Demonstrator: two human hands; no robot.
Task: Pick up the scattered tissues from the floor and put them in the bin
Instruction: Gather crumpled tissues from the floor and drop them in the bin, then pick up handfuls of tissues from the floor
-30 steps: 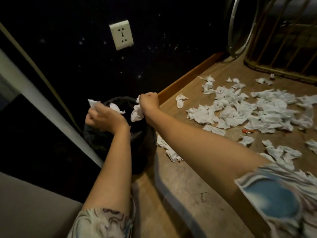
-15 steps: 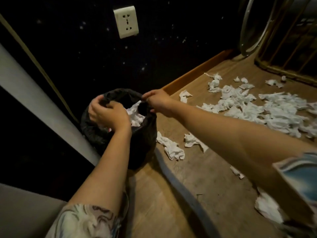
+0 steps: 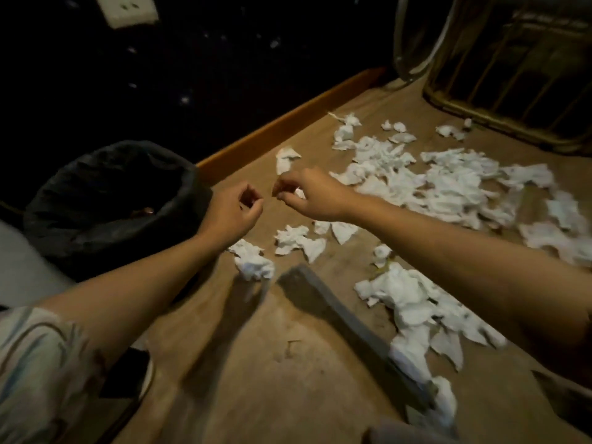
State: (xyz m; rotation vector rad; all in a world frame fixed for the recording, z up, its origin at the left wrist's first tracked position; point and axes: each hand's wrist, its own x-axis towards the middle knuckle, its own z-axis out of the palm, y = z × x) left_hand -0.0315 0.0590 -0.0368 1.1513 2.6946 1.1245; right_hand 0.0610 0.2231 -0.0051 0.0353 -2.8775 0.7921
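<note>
Both hands are seen in the middle of the frame, held above the brown floor (image 3: 256,363) just right of the bin (image 3: 105,206). The left hand (image 3: 232,213) is empty, with its fingers loosely curled and nothing gripped. The right hand (image 3: 312,195) is turned palm down with its fingers bent downward; a bit of white shows beneath them, but whether a tissue is being pinched cannot be told.

The bin, lined with a black bag, is placed at the left of the frame against a dark wall, and its inside is too dark to make out. The tissues (image 3: 448,187) are scattered over the floor, with the largest heap lying in the upper right of the frame. A few crumpled pieces (image 3: 298,240) are found just below the hands, and one wad (image 3: 253,261) lies near the bin's right side. Another cluster (image 3: 413,299) is spread along the lower right, under the right forearm.

A white wall socket (image 3: 126,9) is seen at the upper left. A wooden rack with slats (image 3: 512,75) is set at the upper right corner.
</note>
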